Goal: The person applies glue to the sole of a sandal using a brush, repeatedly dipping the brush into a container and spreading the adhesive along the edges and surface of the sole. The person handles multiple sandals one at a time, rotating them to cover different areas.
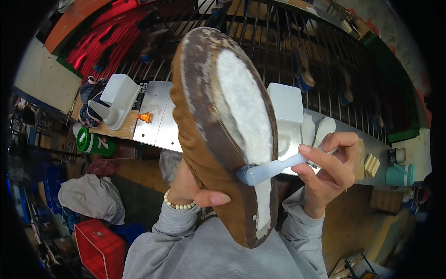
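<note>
A brown suede shoe upper (189,124) is held up before me with its underside toward me. Dark, patchy brown runs round the rim of that underside, and a fuzzy white strip (244,93) fills the middle. My left hand (195,188) grips the shoe from the left side, thumb laid across the suede and the other fingers hidden behind. Between thumb and fingers of my right hand (330,169) is the handle of a pale bluish-white brush (278,168). Its rounded dark head touches the underside near the narrower, lower part.
Past a metal-topped bench (155,116) runs a rack of dark bars (325,69) carrying several shoes. White plastic containers (284,104) stand on the bench, left and right. A green can (95,142), a red crate (100,251) and a teal mug (400,175) are around.
</note>
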Available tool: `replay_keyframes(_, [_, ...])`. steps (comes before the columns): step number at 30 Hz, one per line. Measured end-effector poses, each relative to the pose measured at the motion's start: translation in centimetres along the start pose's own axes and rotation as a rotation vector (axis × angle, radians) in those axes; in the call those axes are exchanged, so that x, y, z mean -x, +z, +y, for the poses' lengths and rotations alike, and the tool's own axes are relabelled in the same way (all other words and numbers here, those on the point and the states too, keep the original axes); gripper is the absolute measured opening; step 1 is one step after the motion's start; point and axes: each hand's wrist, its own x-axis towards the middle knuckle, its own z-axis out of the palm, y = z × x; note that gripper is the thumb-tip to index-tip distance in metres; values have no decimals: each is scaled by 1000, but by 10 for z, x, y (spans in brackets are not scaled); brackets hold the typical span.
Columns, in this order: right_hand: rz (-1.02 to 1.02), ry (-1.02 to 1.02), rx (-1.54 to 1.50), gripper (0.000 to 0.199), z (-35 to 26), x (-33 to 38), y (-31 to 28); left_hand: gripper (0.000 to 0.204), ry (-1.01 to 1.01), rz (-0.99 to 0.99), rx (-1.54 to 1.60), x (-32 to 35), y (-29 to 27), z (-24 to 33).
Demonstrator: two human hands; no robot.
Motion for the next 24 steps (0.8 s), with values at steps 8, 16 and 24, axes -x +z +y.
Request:
replay_keyframes(8, [81, -147, 57, 51, -5, -25, 3, 126, 242, -243, -416, -11, -6, -8])
replay_keyframes(16, [159, -165, 147, 46, -7, -39, -1, 110, 333, -404, -451, -26, -7, -16])
replay_keyframes(24, [199, -190, 226, 40, -6, -54, -10, 95, 447, -424, -657, -30, 5, 0])
